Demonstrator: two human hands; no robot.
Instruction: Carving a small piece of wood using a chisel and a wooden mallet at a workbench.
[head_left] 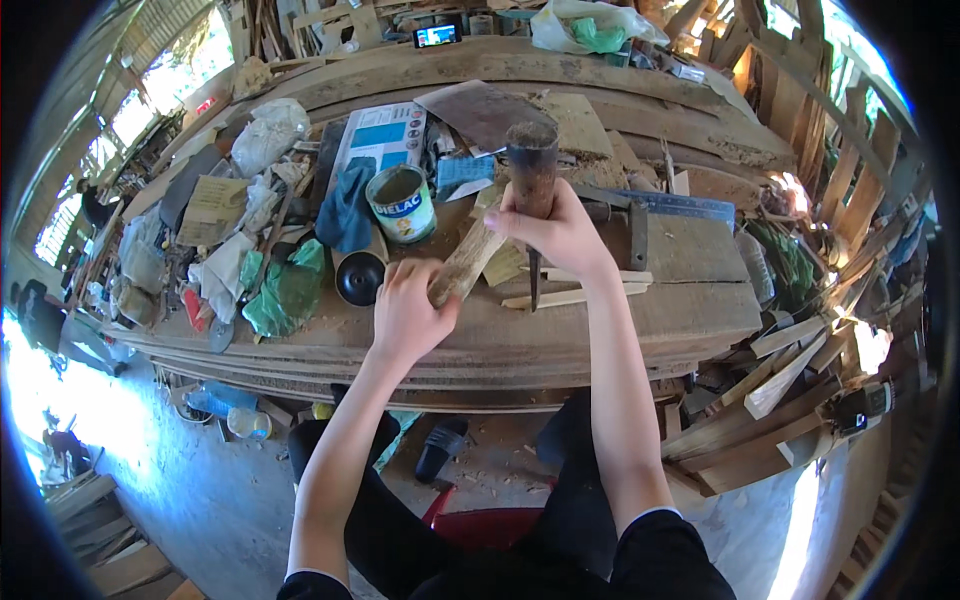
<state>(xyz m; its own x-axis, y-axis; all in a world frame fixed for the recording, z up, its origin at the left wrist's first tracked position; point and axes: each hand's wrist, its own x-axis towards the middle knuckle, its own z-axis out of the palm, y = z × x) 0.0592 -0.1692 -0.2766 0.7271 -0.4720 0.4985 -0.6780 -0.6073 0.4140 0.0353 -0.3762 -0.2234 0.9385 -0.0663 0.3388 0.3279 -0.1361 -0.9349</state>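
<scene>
A hammer with a thick wooden handle is held over the near edge of the plank bench. Its dark head has a worn, round face turned up, and a narrow dark blade or spike points down. My right hand is closed round the head. Lower on the handle, my left hand grips its end. Thin wood strips lie under the right wrist. Left of the handle stand an open tin can and a round black object, with a dark blue cloth beside them.
Plastic bags and scraps crowd the bench's left side. A blue ruler and a metal square lie to the right. A lit phone stands at the back. Loose boards fill the lower right, and a sandal is below.
</scene>
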